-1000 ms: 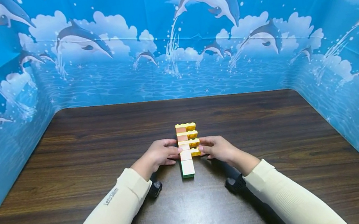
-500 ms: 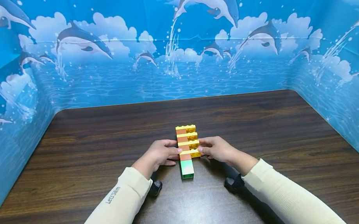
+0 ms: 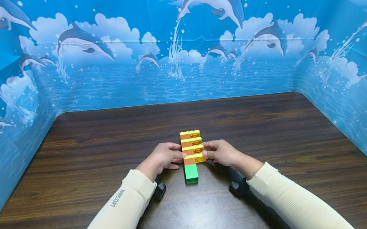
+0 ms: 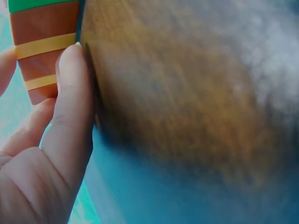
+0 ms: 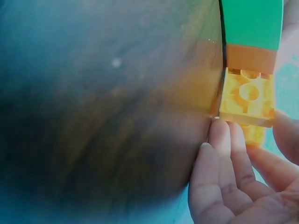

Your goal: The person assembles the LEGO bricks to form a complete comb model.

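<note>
Toy building blocks are joined in a row in the middle of the head view. A green block forms the near end. Beyond it, brown blocks alternate with several yellow bricks, whose ends jut out to the right like comb teeth. From the left side my left hand grips the brown part, its thumb on the upper face and fingers at the edge by the table. My right hand pinches the jutting yellow ends. In the right wrist view, the hollow underside of a yellow brick shows above the fingertips.
The dark wood-grain table extends around the blocks on all sides. Behind it and along both sides hangs a blue curtain printed with dolphins. Black wrist cameras sit under both forearms.
The far end of the block row has dropped slightly in the head view, so the row looks shorter. White glare has gone from its upper faces, showing brown and green. Both hands keep their places.
</note>
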A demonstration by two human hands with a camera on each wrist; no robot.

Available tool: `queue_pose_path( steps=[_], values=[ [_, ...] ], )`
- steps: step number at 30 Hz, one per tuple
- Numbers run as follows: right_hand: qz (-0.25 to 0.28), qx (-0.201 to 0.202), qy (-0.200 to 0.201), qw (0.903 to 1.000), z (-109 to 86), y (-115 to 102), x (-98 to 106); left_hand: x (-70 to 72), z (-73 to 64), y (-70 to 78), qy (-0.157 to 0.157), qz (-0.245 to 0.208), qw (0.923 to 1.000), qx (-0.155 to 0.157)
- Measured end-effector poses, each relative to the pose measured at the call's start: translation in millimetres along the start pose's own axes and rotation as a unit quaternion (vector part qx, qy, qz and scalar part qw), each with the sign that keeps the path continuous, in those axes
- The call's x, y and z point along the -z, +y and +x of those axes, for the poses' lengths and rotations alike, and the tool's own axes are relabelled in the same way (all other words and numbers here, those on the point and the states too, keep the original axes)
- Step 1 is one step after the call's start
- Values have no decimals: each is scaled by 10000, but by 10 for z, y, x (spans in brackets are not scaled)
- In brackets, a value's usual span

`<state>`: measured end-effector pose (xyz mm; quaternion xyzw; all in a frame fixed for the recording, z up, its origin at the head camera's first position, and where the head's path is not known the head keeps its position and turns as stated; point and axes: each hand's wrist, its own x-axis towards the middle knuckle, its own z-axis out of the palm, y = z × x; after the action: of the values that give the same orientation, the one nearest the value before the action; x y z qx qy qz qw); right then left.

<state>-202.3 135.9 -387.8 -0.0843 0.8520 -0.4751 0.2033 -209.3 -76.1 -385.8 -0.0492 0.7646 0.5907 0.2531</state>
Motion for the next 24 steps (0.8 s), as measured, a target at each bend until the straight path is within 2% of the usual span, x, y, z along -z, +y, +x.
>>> queue_pose_path(
  steps=[14, 24],
  values=[
    [-119, -142, -5, 9998, 8, 0, 14, -32, 7, 38, 93, 88, 9999, 84],
    [-26, -373, -62, 9993, 34, 11, 2, 11, 18, -18, 161, 157, 9997, 139]
  ],
)
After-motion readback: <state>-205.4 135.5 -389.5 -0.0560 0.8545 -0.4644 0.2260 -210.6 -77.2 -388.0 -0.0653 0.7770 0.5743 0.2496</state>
